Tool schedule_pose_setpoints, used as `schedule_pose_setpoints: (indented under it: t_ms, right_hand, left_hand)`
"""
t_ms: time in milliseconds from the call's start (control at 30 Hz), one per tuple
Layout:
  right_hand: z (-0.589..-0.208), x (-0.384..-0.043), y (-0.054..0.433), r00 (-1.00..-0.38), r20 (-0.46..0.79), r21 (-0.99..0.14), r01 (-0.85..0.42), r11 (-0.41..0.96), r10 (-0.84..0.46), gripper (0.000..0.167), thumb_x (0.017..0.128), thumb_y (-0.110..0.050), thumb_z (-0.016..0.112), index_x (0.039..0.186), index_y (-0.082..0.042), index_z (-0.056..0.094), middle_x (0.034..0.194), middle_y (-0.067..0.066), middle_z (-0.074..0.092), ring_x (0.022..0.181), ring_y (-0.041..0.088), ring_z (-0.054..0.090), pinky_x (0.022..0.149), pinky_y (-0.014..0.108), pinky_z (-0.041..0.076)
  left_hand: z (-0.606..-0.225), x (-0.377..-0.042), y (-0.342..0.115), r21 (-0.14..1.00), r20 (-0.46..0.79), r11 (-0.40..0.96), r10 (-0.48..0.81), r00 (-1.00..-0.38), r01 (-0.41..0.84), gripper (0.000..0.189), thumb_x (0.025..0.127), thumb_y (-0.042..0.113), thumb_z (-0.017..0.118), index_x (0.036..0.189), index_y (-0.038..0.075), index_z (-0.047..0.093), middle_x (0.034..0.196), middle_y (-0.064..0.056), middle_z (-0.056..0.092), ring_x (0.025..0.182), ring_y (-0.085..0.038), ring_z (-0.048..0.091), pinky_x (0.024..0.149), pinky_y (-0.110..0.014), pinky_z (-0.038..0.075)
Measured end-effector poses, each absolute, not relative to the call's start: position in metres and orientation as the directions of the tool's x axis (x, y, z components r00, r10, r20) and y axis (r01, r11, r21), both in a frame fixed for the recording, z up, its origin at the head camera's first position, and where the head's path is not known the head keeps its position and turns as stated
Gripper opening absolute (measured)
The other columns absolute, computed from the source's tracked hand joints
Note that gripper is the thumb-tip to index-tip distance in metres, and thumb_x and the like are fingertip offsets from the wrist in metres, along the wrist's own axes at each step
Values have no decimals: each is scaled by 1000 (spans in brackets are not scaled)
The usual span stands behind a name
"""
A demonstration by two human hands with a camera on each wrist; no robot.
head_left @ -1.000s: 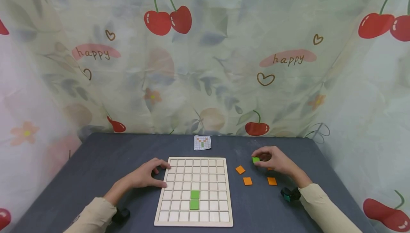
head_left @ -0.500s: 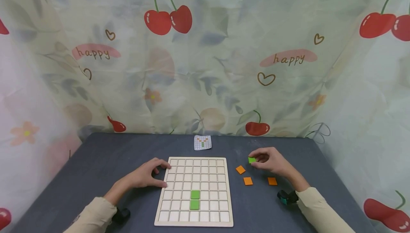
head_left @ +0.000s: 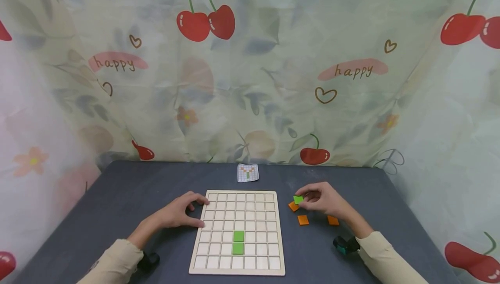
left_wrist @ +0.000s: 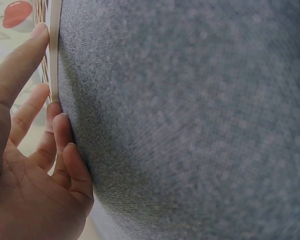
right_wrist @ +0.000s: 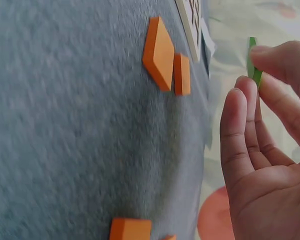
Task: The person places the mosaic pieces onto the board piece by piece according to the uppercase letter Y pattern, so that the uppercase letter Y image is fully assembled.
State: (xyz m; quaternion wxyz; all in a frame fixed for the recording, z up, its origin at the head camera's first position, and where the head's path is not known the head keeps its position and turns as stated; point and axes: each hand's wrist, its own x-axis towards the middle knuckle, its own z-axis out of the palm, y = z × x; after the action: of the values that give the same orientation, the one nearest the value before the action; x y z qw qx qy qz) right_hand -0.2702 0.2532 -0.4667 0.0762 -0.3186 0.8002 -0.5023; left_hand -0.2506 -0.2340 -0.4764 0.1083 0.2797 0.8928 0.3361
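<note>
My right hand [head_left: 322, 198] pinches a thin green square tile [head_left: 298, 199] between thumb and fingers, right of the board. In the right wrist view the green tile [right_wrist: 256, 62] is seen edge-on at the fingertips. A pale wooden grid board [head_left: 221, 216] lies in front of me. Two green tiles [head_left: 238, 236] sit one below the other in its lower middle cells. My left hand [head_left: 181, 211] rests at the board's left edge, thumb and fingers spread and touching the rim. In the left wrist view, the thumb lies against the board's pale edge [left_wrist: 54, 55].
Several orange square tiles [head_left: 303, 220] lie on the dark table right of the board; one orange tile [head_left: 293, 206] is partly overlapped by the held green tile. A small card [head_left: 248, 173] printed with a coloured grid pattern lies behind the board. A patterned curtain [head_left: 250, 80] hangs beyond.
My right hand has moved left toward the board with the green tile, which now overlaps an orange tile in the head view. The left hand and the board stay put.
</note>
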Motion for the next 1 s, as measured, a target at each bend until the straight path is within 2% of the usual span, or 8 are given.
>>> schedule_pose_setpoints:
  t_ms: [267,400,667,1000]
  right_hand:
    - [-466,-262,240,-773,188,-872,-415,259,-606,26,91,0,75,116,6,71,108,19,70,87,29,69,74,34,57]
    - [-468,-259,233,-772,199,-874,-419,248,-604,26,90,0,77,116,5,72,109,18,70,88,28,69,75,33,56]
    - [-471,-251,217,-779,199,-882,-407,238,-595,27,88,-3,80,114,2,74,106,16,71,85,24,69,72,34,57]
    - [-470,-240,192,-782,157,-908,-355,223,-604,27,85,-2,82,111,2,74,100,13,72,84,25,70,70,30,56]
  left_hand:
    - [-477,-251,-234,658,-12,624,567,-824,420,58,86,37,84,133,12,63,121,-6,54,95,-22,51,85,-44,44]
    - [-477,-251,-234,659,-14,625,566,-824,418,58,86,37,84,133,13,62,121,-6,54,96,-22,51,85,-45,44]
    - [-477,-251,-234,658,-7,621,571,-821,426,58,86,38,84,133,12,63,121,-7,54,96,-22,51,85,-44,44]
    - [-478,-251,-235,659,-4,615,578,-816,433,58,86,38,84,133,12,62,121,-6,54,96,-22,51,85,-44,45]
